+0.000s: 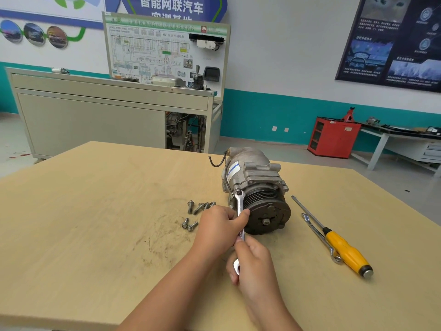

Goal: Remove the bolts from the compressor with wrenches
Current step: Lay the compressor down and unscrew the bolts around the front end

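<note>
A grey compressor (253,177) with a black pulley (267,211) lies on the wooden table (95,211), pulley facing me. A silver wrench (239,204) has its upper head set on the compressor's left flange, beside the pulley. My left hand (218,225) grips the middle of the wrench's shaft. My right hand (253,263) holds the lower end, whose ring shows between my fingers. Several loose bolts (196,213) lie on the table just left of the compressor and my left hand.
A yellow-handled screwdriver (334,240) and a second silver wrench (319,237) lie side by side to the right of the compressor. Beyond the table stand a grey training cabinet (107,115), a red tool cabinet (334,137) and a workbench (405,137).
</note>
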